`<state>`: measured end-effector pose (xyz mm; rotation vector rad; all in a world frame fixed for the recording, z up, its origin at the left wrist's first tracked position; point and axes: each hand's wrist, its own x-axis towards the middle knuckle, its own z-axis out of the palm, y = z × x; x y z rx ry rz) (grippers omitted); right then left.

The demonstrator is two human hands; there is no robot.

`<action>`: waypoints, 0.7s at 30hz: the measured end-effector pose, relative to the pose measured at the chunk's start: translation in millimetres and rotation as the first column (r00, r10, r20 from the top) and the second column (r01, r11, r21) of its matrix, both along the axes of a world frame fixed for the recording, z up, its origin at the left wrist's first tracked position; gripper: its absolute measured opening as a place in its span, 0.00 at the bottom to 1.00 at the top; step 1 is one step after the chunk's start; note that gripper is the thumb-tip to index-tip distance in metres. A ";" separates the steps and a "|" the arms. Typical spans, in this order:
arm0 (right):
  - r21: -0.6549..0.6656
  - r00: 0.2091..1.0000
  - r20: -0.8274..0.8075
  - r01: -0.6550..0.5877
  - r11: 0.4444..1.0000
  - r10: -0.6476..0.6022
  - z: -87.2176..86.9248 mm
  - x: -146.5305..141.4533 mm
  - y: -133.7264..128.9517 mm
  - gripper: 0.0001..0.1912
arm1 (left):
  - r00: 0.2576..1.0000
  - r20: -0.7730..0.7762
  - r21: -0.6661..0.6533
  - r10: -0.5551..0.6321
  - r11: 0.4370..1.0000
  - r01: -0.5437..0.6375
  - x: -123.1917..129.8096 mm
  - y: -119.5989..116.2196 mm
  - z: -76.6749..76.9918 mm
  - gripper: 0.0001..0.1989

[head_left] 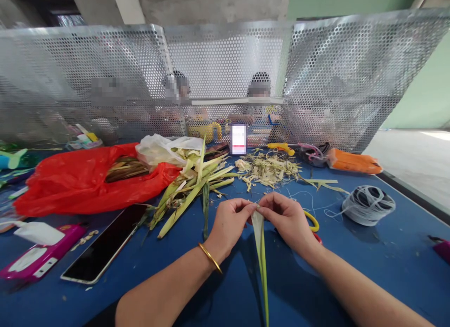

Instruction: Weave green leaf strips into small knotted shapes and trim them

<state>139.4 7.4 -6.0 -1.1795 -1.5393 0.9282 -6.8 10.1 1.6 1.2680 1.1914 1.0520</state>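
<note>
My left hand [228,224], below which a gold bangle circles the wrist, pinches the top end of a long green leaf strip [261,256]. From the other side my right hand [291,226] pinches that same end, thumb and fingers together. The strip hangs down toward me, pale and wider at the top, narrow and green below. Its very tip is hidden between the fingers. Scissors with yellow and red handles [311,220] lie partly behind my right hand. Left of my hands is a pile of green leaf strips [186,200].
A red plastic bag [77,177], a black phone [108,242] and a magenta device [45,252] lie left. Leaf scraps [269,167] and a lit phone [239,139] are ahead. A ball of pale cord [367,205] sits right. A perforated metal screen [225,55] stands behind; people show through it.
</note>
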 end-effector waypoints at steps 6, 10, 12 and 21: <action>-0.016 1.000 -0.024 0.002 1.000 -0.003 -1.2 -0.1 0.6 0.09 | 1.000 -0.018 0.002 -0.010 1.000 0.010 -1.5 2.8 -1.5 0.08; -0.012 0.998 -0.062 -0.009 1.000 0.008 -0.5 -1.0 -0.7 0.10 | 1.000 0.009 -0.006 -0.012 1.000 0.012 -1.7 2.5 -0.1 0.07; -0.001 0.998 -0.068 -0.007 1.000 0.006 -1.7 -1.0 -0.8 0.09 | 1.000 0.027 -0.014 -0.008 1.000 0.008 -1.6 1.8 1.2 0.07; -0.003 1.000 -0.015 0.007 1.000 -0.007 -0.3 -1.6 -0.7 0.08 | 1.000 0.028 -0.055 -0.006 0.998 0.008 0.0 2.3 1.7 0.07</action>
